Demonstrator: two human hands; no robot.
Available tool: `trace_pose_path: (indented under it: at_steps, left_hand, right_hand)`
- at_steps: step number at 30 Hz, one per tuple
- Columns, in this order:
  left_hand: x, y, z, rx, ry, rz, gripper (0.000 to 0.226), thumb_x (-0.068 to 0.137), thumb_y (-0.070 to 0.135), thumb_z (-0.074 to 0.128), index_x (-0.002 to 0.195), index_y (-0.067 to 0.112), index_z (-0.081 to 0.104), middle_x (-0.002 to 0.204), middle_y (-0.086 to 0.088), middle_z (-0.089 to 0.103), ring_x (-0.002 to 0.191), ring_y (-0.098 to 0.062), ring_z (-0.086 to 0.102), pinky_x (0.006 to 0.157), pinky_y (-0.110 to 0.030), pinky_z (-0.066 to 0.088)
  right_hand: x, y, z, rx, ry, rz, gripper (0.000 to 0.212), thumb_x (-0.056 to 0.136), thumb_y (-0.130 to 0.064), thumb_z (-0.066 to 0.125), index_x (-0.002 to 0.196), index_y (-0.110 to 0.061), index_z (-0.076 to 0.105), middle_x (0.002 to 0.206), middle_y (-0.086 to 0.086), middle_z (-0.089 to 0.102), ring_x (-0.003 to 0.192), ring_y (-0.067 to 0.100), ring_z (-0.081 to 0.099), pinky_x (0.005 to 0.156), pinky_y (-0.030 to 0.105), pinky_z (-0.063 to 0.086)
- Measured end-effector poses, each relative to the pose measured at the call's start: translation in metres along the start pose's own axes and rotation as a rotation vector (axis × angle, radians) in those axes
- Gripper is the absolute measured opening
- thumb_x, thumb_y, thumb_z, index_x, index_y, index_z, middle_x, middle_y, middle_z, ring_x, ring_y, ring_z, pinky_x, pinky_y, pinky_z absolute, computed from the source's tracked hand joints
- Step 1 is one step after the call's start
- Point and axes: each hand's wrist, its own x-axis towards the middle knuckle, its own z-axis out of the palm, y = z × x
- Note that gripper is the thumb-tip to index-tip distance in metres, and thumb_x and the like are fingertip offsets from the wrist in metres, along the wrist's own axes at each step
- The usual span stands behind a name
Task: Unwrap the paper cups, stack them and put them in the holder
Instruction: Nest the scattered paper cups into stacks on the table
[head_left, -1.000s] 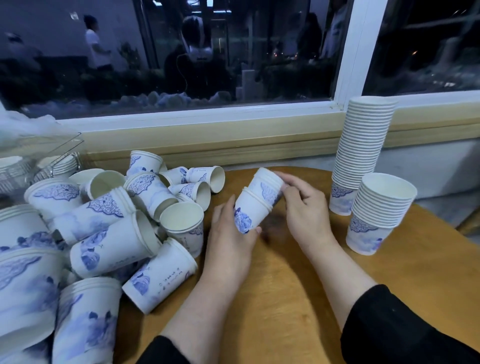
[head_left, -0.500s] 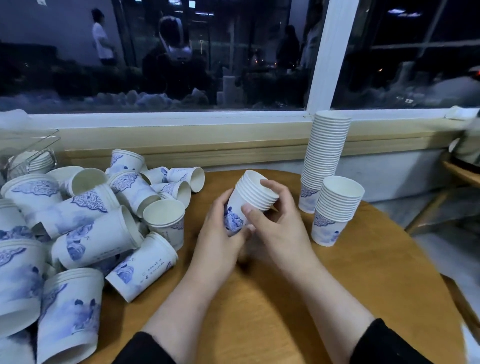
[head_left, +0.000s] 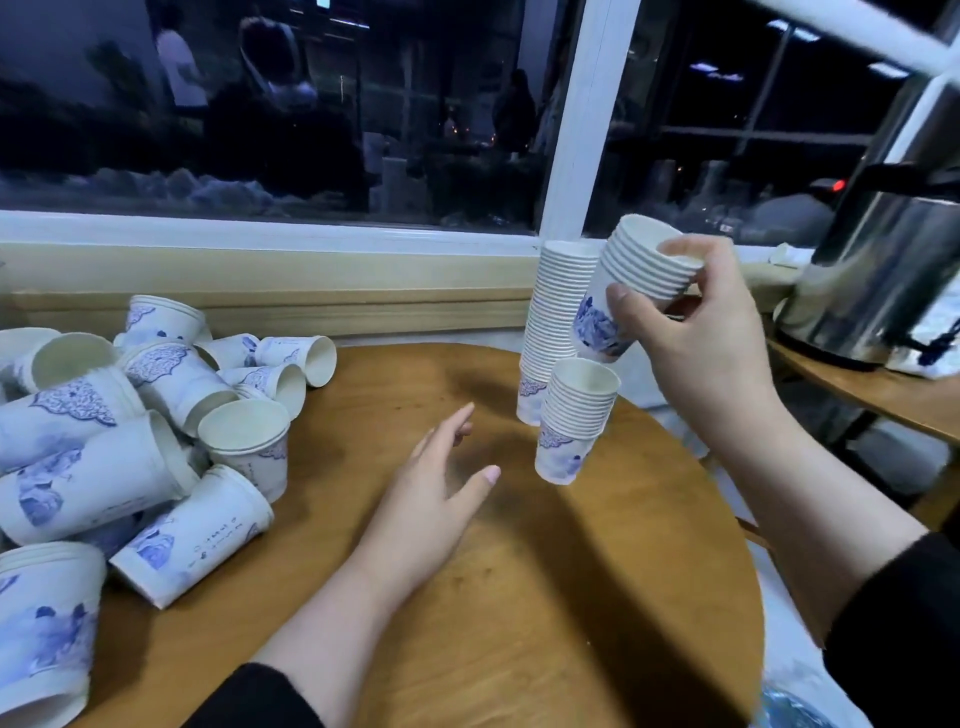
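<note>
1. Right hand (head_left: 691, 332) closed around a short nested stack of cups (head_left: 631, 283), thumb on the near side, fingers over the rims; held in the air, tilted, above and just behind the short standing stack (head_left: 574, 418)
2. Left hand (head_left: 434, 499) open and empty, palm turned inward, hovering low over the round wooden table (head_left: 519, 597), fingers pointing toward the two standing stacks
3. Done, judging by the layout: a tall stack (head_left: 553, 322) standing by the window ledge, with the short standing stack just in front of it, apparently touching; both upright, rims up
4. Step in hand, most likely: lowering the held stack into the short standing stack, bottom first, to merge them
5. Left to do: a large heap of loose cups and small bundles (head_left: 150, 431) lying on their sides across the left of the table, plus larger bundles (head_left: 47, 623) at the near left edge, all unstacked
6. No wrapper clearly visible on any cup; unwrapping apparently finished, though not certain
7. Holder not visible here, so no telling whether any cups sit in it; transfer of the stacks probably remaining
8. Overall: somewhere near the middle of stacking
</note>
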Motion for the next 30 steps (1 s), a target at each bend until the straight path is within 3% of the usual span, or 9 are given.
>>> trace_pose_path:
  at_steps: [4,7,12,17,19,21,25,28,30]
  left_hand:
    - [0.001,0.005,0.018,0.011,-0.084,-0.021,0.067,0.090,0.047,0.062,0.146,0.057,0.027,0.143,0.021,0.049,0.134,0.007,0.041,0.115,-0.036,0.038]
    - [0.003,0.012,0.032,0.004,-0.110,-0.008,0.068,0.092,0.042,0.063,0.149,0.052,0.027,0.149,0.019,0.046,0.137,0.009,0.038,0.116,-0.034,0.036]
    - [0.012,0.019,0.052,-0.002,-0.137,-0.004,0.073,0.089,0.045,0.060,0.153,0.045,0.024,0.155,0.022,0.038,0.142,0.005,0.033,0.119,-0.031,0.031]
    - [0.018,0.027,0.068,0.019,-0.166,0.005,0.072,0.092,0.037,0.061,0.151,0.050,0.022,0.150,0.027,0.042,0.138,0.005,0.038,0.111,-0.021,0.032]
    - [0.023,0.029,0.076,0.009,-0.181,0.009,0.072,0.092,0.036,0.060,0.151,0.052,0.021,0.150,0.027,0.043,0.139,0.003,0.039,0.113,-0.025,0.035]
    - [0.028,0.030,0.082,0.011,-0.186,0.000,0.074,0.093,0.032,0.059,0.153,0.050,0.021,0.152,0.025,0.042,0.139,0.002,0.039,0.114,-0.024,0.034]
    - [0.037,0.028,0.090,0.016,-0.201,-0.028,0.072,0.096,0.021,0.055,0.153,0.049,0.021,0.153,0.020,0.042,0.139,-0.003,0.041,0.109,-0.019,0.033]
    - [0.042,0.029,0.094,0.006,-0.167,-0.043,0.067,0.097,0.017,0.052,0.153,0.044,0.028,0.152,0.014,0.047,0.138,-0.007,0.044,0.111,-0.021,0.034]
    - [0.042,0.027,0.093,-0.005,-0.118,-0.050,0.060,0.096,0.020,0.051,0.150,0.041,0.035,0.149,0.012,0.051,0.136,-0.009,0.047,0.114,-0.032,0.038]
  right_hand:
    - [-0.002,0.021,0.008,-0.083,-0.044,0.053,0.045,0.083,-0.043,0.073,0.119,-0.029,0.050,0.099,-0.008,0.066,0.088,0.011,0.062,0.080,0.040,0.053]
    - [-0.003,0.038,0.017,-0.162,-0.086,0.072,0.050,0.080,-0.048,0.073,0.120,-0.033,0.047,0.109,-0.005,0.066,0.098,0.018,0.063,0.086,0.045,0.053]
    - [-0.005,0.060,0.031,-0.257,-0.185,0.081,0.063,0.081,-0.043,0.074,0.134,-0.027,0.044,0.128,0.003,0.060,0.120,0.023,0.056,0.097,0.038,0.047]
    - [-0.033,0.088,0.041,-0.132,-0.227,0.144,0.115,0.073,-0.045,0.082,0.157,-0.020,0.007,0.155,0.002,0.036,0.141,0.014,0.036,0.113,0.024,0.031]
    - [-0.041,0.103,0.045,-0.065,-0.220,0.181,0.102,0.073,-0.031,0.085,0.151,-0.018,0.021,0.134,-0.008,0.051,0.120,0.002,0.048,0.091,-0.001,0.033]
    - [-0.045,0.116,0.048,-0.046,-0.216,0.202,0.084,0.076,-0.025,0.084,0.142,-0.018,0.033,0.122,-0.013,0.054,0.104,-0.003,0.050,0.074,-0.006,0.032]
    - [-0.042,0.142,0.054,0.051,-0.219,0.243,0.076,0.077,-0.028,0.083,0.137,-0.015,0.039,0.129,-0.010,0.058,0.115,-0.002,0.057,0.087,0.002,0.039]
    - [-0.044,0.158,0.053,0.069,-0.235,0.285,0.074,0.077,-0.026,0.083,0.136,-0.015,0.041,0.133,-0.008,0.058,0.116,-0.005,0.057,0.100,0.022,0.048]
    - [-0.051,0.155,0.053,0.095,-0.233,0.313,0.071,0.078,-0.018,0.082,0.136,-0.014,0.041,0.130,-0.008,0.059,0.109,-0.008,0.059,0.094,0.017,0.050]
